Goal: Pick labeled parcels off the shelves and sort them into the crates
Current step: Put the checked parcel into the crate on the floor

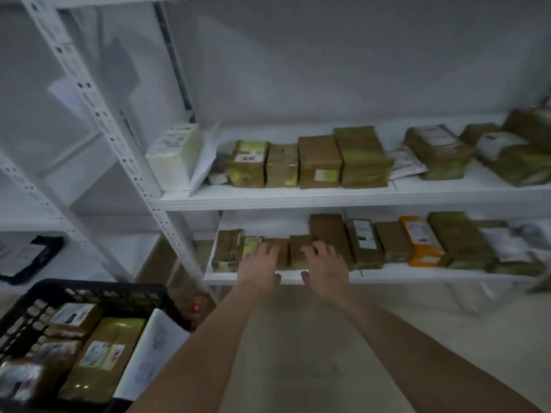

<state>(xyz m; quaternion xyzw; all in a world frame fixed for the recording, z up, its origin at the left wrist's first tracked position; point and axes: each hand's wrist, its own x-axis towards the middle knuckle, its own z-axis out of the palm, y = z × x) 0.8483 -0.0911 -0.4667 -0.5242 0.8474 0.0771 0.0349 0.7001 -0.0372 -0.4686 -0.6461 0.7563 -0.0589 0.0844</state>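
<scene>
Both my arms reach to the lower shelf point(387, 275) of a white rack. My left hand point(259, 268) has its fingers curled over the top of a small brown parcel point(283, 257), thumb at its front. My right hand point(326, 265) grips the neighbouring small brown parcel point(297, 259) the same way. More brown parcels, one orange parcel point(422, 241) and a white bag line this shelf to the right. A black crate point(104, 289) at lower left holds several labelled parcels.
The upper shelf point(298, 198) carries a white packet point(174, 155), a row of brown parcels and flat mailers. A slanted white rack post point(131, 162) stands between the crate and the shelves. A black bag point(35, 257) lies on the left rack. Bare floor lies below my arms.
</scene>
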